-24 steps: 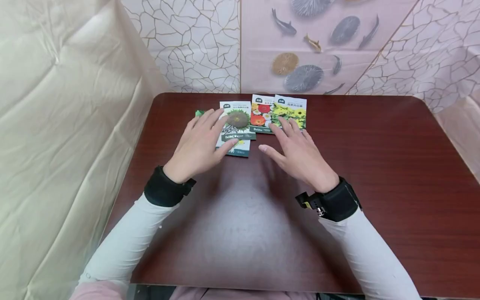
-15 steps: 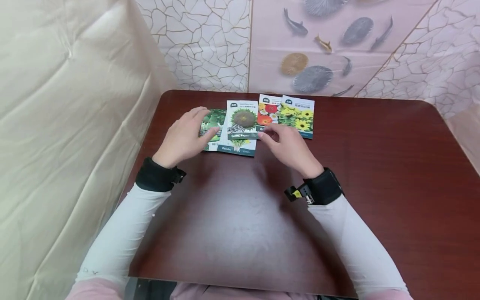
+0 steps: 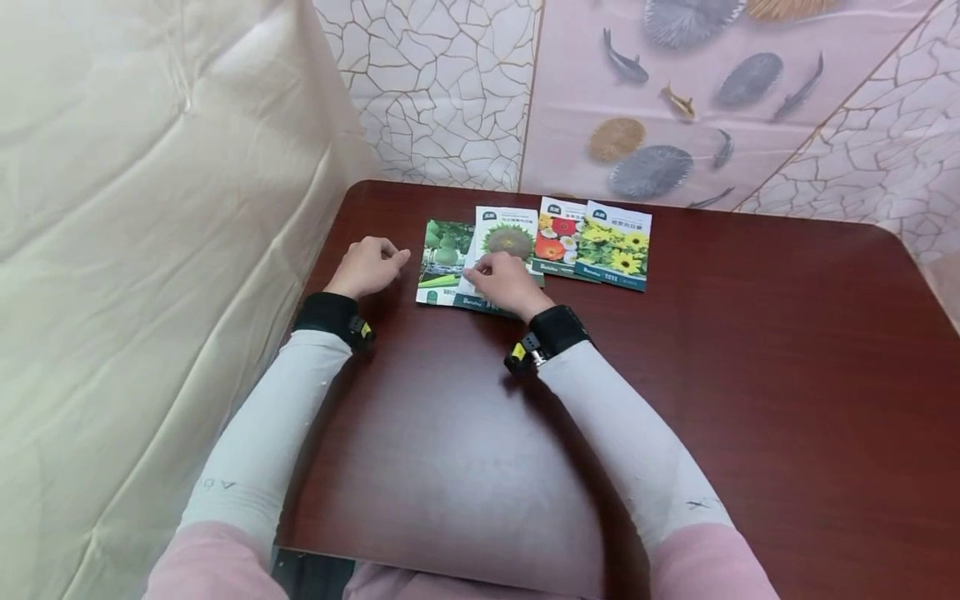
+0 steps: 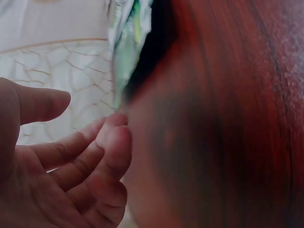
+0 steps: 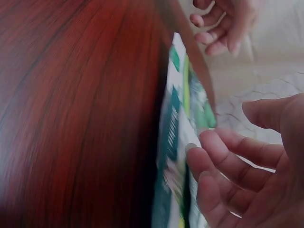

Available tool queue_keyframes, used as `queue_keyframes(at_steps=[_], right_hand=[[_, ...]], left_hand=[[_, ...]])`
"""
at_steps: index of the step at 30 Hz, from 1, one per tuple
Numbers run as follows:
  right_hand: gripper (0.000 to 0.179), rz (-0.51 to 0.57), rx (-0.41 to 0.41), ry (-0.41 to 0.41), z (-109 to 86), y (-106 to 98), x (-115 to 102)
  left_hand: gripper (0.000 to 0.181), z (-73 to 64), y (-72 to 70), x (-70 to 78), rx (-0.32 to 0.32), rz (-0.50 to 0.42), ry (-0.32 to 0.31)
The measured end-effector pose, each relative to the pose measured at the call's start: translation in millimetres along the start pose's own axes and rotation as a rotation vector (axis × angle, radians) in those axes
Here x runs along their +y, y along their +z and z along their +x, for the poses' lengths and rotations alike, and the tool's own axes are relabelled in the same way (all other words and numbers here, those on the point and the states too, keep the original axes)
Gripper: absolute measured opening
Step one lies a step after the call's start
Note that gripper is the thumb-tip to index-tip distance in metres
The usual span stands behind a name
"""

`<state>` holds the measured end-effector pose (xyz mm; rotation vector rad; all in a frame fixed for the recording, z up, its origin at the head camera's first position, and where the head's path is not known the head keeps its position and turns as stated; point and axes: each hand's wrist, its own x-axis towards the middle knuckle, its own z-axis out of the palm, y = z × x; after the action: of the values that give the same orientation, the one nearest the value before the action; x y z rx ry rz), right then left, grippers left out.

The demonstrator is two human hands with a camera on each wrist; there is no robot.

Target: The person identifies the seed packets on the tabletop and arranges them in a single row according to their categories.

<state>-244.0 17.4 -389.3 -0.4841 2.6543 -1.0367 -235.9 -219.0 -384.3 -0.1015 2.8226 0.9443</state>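
Note:
Several printed seed packets lie overlapping at the table's far side. In the head view, a green gourd seed packet [image 3: 444, 254] is leftmost, and a sunflower seed packet [image 3: 508, 227] partly covers another packet under it. My right hand [image 3: 504, 282] is over these two, hiding their lower parts. The right wrist view shows its fingertips [image 5: 202, 156] against the packets, with the thumb held apart. My left hand [image 3: 369, 267] is just left of the gourd packet, fingers loosely bent, holding nothing. In the left wrist view its fingertips [image 4: 118, 135] are near the packet's edge.
A red-flower seed packet [image 3: 557, 242] lies to the right, partly covered by a yellow-flower seed packet [image 3: 617, 243]. Behind the dark wooden table [image 3: 750, 375] stands a patterned wall covering [image 3: 450, 92]. A cream cloth [image 3: 187, 250] hangs along the left side.
My left hand has moved off the packets, uncovering the gourd packet. My right hand has moved left from the flower packets to the sunflower packet. The head view has shifted.

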Motion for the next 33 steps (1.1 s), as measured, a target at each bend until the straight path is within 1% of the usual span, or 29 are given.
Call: queue_keyframes(at_steps=[2, 4, 7, 11, 15, 18, 22, 26, 29, 33], right_hand=[[0.032, -0.003, -0.006, 0.009, 6.6, 7, -3], [0.033, -0.011, -0.003, 0.011, 12.0, 12, -6], [0.034, -0.020, 0.010, 0.019, 18.0, 19, -10], [0.036, -0.033, 0.028, 0.027, 23.4, 25, -12], [0.041, -0.046, 0.045, 0.028, 25.9, 29, -11], [0.043, -0.033, 0.053, 0.027, 27.0, 29, -10], [0.043, -0.014, 0.063, 0.031, 27.6, 31, -9], [0.038, -0.009, 0.063, 0.049, 27.6, 32, -9], [0.033, -0.010, 0.058, 0.063, 27.6, 32, -9], [0.034, -0.012, 0.047, 0.072, 27.6, 33, -7]], left_hand=[[0.037, 8.0, 4.8, -2.0, -0.020, -0.012, -0.017], [0.037, 12.9, 9.0, -1.1, -0.036, -0.017, -0.034], [0.036, 19.1, 15.0, 2.0, -0.039, -0.004, -0.040], [0.034, 25.7, 22.3, 6.0, -0.031, 0.006, -0.039], [0.032, 29.5, 29.5, 8.3, -0.033, 0.003, -0.038], [0.030, 31.5, 32.8, 8.9, -0.026, -0.007, -0.043], [0.026, 30.8, 32.4, 6.6, -0.013, -0.031, -0.041], [0.022, 28.5, 28.3, 1.3, 0.005, -0.044, -0.039], [0.021, 24.1, 22.5, -5.9, 0.034, -0.061, -0.048], [0.022, 17.6, 14.2, -18.1, 0.082, -0.092, -0.052]])
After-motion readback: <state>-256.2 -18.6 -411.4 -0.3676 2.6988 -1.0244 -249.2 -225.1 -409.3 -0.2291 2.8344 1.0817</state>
